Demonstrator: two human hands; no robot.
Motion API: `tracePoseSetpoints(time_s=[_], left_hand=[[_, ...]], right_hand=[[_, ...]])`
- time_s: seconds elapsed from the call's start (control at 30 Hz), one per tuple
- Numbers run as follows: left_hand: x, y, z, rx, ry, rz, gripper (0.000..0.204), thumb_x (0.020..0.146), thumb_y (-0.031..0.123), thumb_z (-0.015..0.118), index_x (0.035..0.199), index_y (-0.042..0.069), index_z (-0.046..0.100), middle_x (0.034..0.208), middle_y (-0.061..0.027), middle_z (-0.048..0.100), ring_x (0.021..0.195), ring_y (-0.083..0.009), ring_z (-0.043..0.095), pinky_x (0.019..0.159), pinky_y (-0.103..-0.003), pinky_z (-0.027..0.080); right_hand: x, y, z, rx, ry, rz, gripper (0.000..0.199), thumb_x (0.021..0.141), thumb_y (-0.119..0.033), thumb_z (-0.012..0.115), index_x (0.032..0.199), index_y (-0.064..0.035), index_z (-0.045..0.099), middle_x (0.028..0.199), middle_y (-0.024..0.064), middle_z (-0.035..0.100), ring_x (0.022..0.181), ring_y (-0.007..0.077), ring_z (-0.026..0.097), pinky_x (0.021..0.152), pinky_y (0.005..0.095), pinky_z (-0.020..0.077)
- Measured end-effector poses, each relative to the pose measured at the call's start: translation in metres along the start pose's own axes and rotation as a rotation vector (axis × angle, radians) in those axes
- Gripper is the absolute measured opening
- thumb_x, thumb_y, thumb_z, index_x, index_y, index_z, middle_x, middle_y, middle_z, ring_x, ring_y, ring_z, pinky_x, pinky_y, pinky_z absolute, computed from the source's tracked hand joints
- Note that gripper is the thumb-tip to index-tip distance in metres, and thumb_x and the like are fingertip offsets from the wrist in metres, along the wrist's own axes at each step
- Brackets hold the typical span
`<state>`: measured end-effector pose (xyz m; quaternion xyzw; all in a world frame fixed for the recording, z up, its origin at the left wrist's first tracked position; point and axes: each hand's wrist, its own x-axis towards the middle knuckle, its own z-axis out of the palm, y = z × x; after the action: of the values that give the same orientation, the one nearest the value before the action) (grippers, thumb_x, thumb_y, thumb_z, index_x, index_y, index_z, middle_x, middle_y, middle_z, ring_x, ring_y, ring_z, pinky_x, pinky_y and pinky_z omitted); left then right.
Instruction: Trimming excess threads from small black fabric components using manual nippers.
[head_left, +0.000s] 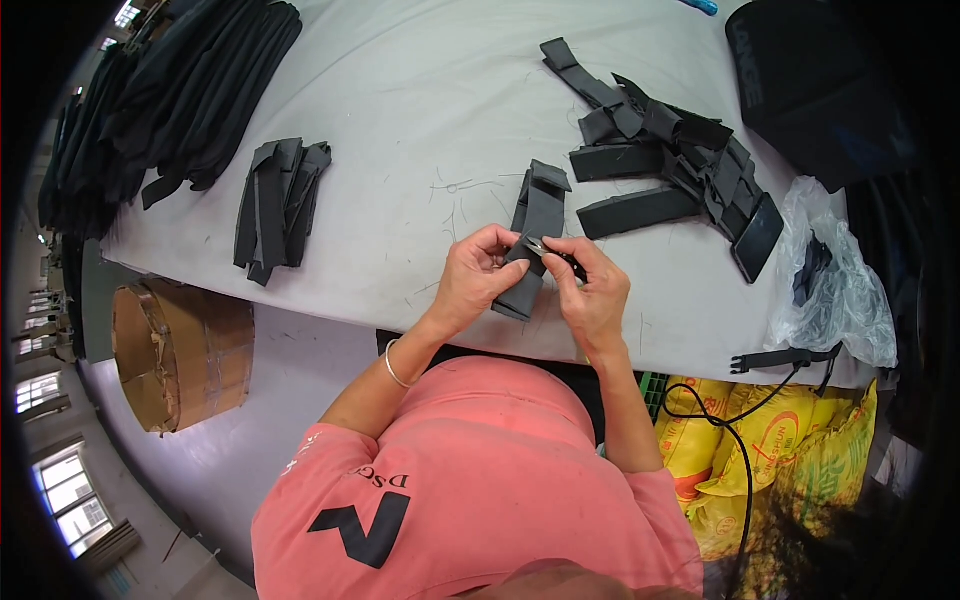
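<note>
My left hand [478,272] grips a folded black fabric strap piece [537,215] near its lower end, above the white table [400,120]. My right hand [592,290] holds small metal snips [545,248] with the blades against the strap, close to my left thumb. The strap's upper end lies folded on the table just beyond my fingers. A thin bracelet sits on my left wrist.
A small stack of black strap pieces [280,205] lies to the left, a large loose heap [670,160] to the right with a dark phone [758,238]. Black garments [170,100] pile at far left. A clear plastic bag [835,280], cardboard box [180,350] and yellow sacks [770,440] surround the table.
</note>
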<state>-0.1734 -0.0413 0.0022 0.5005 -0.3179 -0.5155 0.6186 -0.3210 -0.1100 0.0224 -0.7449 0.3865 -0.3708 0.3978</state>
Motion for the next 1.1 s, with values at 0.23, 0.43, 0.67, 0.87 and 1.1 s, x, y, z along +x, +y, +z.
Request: tracePoseSetpoints(time_s=[0.23,0.43,0.67,0.87,1.1], left_hand=[[0.005,0.005,0.006,0.025,-0.01,0.03,0.013,0.082,-0.001,0.063,0.095,0.0,0.06,0.083,0.0024,0.059,0.07,-0.0008,0.05,0.058,-0.017,0.04],[-0.002,0.003,0.001,0.152,-0.006,0.007,0.013,0.083,0.0,0.063,0.096,0.0,0.061,0.083,0.0026,0.059,0.071,-0.0009,0.049,0.059,-0.016,0.039],[-0.002,0.014,0.002,0.026,-0.047,-0.085,0.014,0.082,-0.001,0.063,0.096,-0.001,0.06,0.084,0.001,0.06,0.074,-0.0021,0.053,0.063,-0.017,0.044],[-0.003,0.024,0.006,0.035,-0.05,-0.074,0.014,0.082,-0.001,0.063,0.095,-0.001,0.059,0.085,-0.0004,0.06,0.074,-0.0029,0.054,0.065,-0.018,0.046],[-0.012,0.03,0.016,0.799,-0.083,0.321,0.02,0.077,-0.002,0.063,0.096,-0.002,0.058,0.086,-0.0097,0.062,0.071,-0.0192,0.06,0.065,-0.027,0.048]], right_hand=[[0.005,-0.004,-0.003,-0.098,0.063,-0.128,0.01,0.078,-0.011,0.068,0.088,-0.0072,0.067,0.076,0.0061,0.064,0.066,0.0231,0.062,0.056,0.0317,0.0464],[0.0,-0.004,0.002,-0.119,0.077,-0.133,0.009,0.077,-0.012,0.068,0.085,-0.0081,0.068,0.078,0.007,0.065,0.071,0.0268,0.062,0.062,0.0356,0.0478],[0.005,-0.004,-0.003,-0.22,0.072,-0.264,0.008,0.076,-0.011,0.069,0.084,-0.0095,0.068,0.075,0.0028,0.063,0.066,0.0229,0.059,0.059,0.0331,0.045],[0.001,-0.001,0.0,0.089,0.074,-0.056,0.016,0.081,-0.009,0.069,0.096,-0.0065,0.066,0.075,0.0016,0.061,0.063,0.0136,0.053,0.059,0.0254,0.0417],[0.002,-0.009,0.001,0.323,-0.097,0.297,0.053,0.08,-0.03,0.074,0.123,-0.0104,0.051,0.103,0.0072,0.057,0.082,0.013,0.054,0.067,0.0246,0.0447]])
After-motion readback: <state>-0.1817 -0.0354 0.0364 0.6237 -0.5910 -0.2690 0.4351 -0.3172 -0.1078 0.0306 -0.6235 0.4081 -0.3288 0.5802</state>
